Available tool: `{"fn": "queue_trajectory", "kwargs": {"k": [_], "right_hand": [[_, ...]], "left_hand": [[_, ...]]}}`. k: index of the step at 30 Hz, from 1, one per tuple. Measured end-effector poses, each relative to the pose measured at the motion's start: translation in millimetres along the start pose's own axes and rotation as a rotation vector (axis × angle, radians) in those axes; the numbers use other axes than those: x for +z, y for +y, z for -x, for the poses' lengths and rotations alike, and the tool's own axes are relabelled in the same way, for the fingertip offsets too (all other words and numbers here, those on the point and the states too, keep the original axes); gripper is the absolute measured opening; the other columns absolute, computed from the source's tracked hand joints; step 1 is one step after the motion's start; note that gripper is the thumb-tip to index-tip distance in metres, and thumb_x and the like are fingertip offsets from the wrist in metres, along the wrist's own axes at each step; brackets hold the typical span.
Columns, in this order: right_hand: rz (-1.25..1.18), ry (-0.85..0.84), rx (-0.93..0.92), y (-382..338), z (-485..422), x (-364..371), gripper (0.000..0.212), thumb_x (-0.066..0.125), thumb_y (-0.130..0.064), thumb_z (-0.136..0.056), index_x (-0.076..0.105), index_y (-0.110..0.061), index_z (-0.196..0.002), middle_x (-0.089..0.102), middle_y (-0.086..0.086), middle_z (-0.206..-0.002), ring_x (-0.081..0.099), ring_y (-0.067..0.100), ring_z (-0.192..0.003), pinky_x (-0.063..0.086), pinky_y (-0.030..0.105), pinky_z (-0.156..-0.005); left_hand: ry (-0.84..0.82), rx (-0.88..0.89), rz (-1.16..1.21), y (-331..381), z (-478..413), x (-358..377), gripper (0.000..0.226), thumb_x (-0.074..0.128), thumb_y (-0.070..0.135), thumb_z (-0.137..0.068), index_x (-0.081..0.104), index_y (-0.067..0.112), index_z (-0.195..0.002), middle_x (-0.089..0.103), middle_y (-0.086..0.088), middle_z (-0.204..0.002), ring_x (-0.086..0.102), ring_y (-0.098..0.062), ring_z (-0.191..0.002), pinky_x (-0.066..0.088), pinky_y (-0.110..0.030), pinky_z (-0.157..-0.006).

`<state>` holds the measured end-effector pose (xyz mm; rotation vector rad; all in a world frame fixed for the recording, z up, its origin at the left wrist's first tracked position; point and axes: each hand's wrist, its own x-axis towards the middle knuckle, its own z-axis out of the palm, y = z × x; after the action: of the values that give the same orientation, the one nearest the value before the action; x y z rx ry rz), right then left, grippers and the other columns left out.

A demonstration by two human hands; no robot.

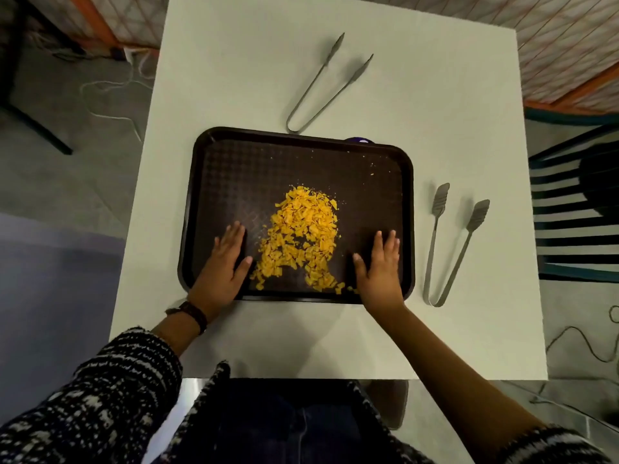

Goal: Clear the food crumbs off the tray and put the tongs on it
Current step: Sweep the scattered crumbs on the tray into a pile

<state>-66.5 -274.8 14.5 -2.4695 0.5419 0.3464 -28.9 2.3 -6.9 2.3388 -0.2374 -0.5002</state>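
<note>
A dark brown tray (234,169) lies on the white table (234,61). A heap of yellow-orange food crumbs (301,236) covers its middle and near part, reaching the near rim. My left hand (224,266) rests flat on the tray, left of the heap, fingers together. Flat on the tray at the heap's right side is my right hand (382,269). Neither hand holds anything. Slim pointed metal tongs (325,82) lie on the table beyond the tray. Flat-ended metal tongs (450,246) lie right of the tray.
A small dark blue object (359,140) peeks out behind the tray's far rim. A dark slatted chair (576,202) stands right of the table. Cables (582,339) run over the floor on both sides. A shiny metal surface (435,413) sits below the table's near edge.
</note>
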Motion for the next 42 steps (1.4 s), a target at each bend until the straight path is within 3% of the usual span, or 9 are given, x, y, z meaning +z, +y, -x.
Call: {"fn": "queue_trajectory", "kwargs": {"k": [4, 7, 9, 16, 20, 23, 28, 35, 42], "right_hand": [[0.105, -0.022, 0.115, 10.7, 21.6, 8.3, 0.071, 0.037, -0.044, -0.096, 0.009, -0.005, -0.148, -0.006, 0.021, -0.156, -0.008, 0.032, -0.145, 0.001, 0.038, -0.117], [0.206, -0.023, 0.097, -0.6, 30.1, 25.9, 0.087, 0.012, -0.061, -0.084, 0.009, -0.002, -0.147, -0.002, 0.026, -0.155, -0.005, 0.037, -0.145, -0.001, 0.041, -0.117], [0.185, -0.045, 0.050, -15.5, 28.9, 36.0, 0.089, 0.007, -0.063, -0.083, 0.007, -0.003, -0.148, -0.005, 0.024, -0.155, -0.009, 0.035, -0.144, -0.004, 0.040, -0.116], [-0.189, -0.222, -0.269, -48.7, 15.6, 20.7, 0.071, 0.043, -0.033, -0.097, -0.002, -0.015, -0.148, -0.011, -0.006, -0.154, -0.015, 0.012, -0.140, -0.005, 0.032, -0.117], [0.182, -0.227, -0.371, -3.8, -12.0, -25.2, 0.102, 0.057, -0.061, -0.078, 0.000, -0.015, -0.149, -0.010, -0.006, -0.153, -0.015, 0.014, -0.142, -0.013, 0.039, -0.114], [0.544, -0.309, -0.489, 36.6, -32.5, -60.8, 0.118, 0.042, -0.083, -0.062, -0.002, -0.018, -0.149, -0.011, -0.002, -0.156, -0.019, 0.016, -0.142, -0.026, 0.041, -0.110], [0.826, -0.406, -0.616, 58.6, -50.9, -86.7, 0.118, 0.039, -0.084, -0.061, -0.007, -0.020, -0.148, -0.003, 0.005, -0.159, -0.014, 0.021, -0.144, -0.033, 0.044, -0.106], [0.758, -0.368, -0.678, 22.7, -47.3, -50.0, 0.125, 0.043, -0.088, -0.059, -0.003, -0.014, -0.149, -0.008, 0.008, -0.157, -0.012, 0.021, -0.145, -0.021, 0.053, -0.110], [0.601, -0.216, -0.622, -10.2, -49.4, -25.1, 0.118, 0.047, -0.079, -0.068, -0.011, -0.015, -0.148, -0.023, 0.004, -0.153, -0.021, 0.020, -0.143, -0.031, 0.046, -0.106]], "left_hand": [[0.015, -0.049, -0.062, 1.7, 3.4, 9.7, 0.080, 0.015, 0.055, -0.082, 0.004, 0.008, -0.146, -0.005, 0.002, -0.153, -0.009, -0.010, -0.141, -0.010, -0.028, -0.115], [0.004, -0.078, -0.121, 2.9, 3.5, 14.1, 0.080, 0.014, 0.056, -0.083, 0.000, 0.010, -0.147, -0.009, 0.000, -0.154, -0.015, -0.009, -0.141, -0.013, -0.027, -0.114], [-0.006, -0.077, -0.160, 2.8, 3.4, 15.1, 0.079, 0.015, 0.055, -0.085, -0.002, 0.009, -0.147, -0.011, -0.001, -0.154, -0.016, -0.009, -0.140, -0.014, -0.027, -0.114], [0.002, -0.058, -0.167, 2.5, 5.7, 15.4, 0.080, 0.013, 0.056, -0.084, 0.000, 0.009, -0.147, -0.007, -0.004, -0.156, -0.014, -0.010, -0.141, -0.012, -0.030, -0.116], [0.009, -0.061, -0.190, 3.1, 5.5, 16.0, 0.078, 0.014, 0.054, -0.085, 0.001, 0.008, -0.147, -0.006, -0.006, -0.157, -0.014, -0.009, -0.141, -0.012, -0.029, -0.115], [0.015, -0.077, -0.181, 4.4, 4.5, 15.4, 0.076, 0.016, 0.052, -0.086, 0.001, 0.008, -0.147, -0.005, -0.006, -0.157, -0.014, -0.008, -0.140, -0.011, -0.030, -0.115], [0.021, -0.067, -0.179, 4.3, 5.1, 14.5, 0.080, 0.010, 0.056, -0.082, 0.001, 0.008, -0.147, -0.006, -0.005, -0.156, -0.013, -0.009, -0.140, -0.010, -0.031, -0.116], [0.029, -0.070, -0.193, 5.7, 4.7, 16.2, 0.079, 0.010, 0.056, -0.083, 0.003, 0.009, -0.147, -0.005, -0.005, -0.156, -0.012, -0.010, -0.141, -0.009, -0.032, -0.117], [0.035, -0.070, -0.197, 4.4, 4.5, 16.7, 0.079, 0.011, 0.055, -0.084, 0.005, 0.007, -0.147, -0.002, -0.007, -0.157, -0.011, -0.010, -0.141, -0.008, -0.032, -0.116]]}}
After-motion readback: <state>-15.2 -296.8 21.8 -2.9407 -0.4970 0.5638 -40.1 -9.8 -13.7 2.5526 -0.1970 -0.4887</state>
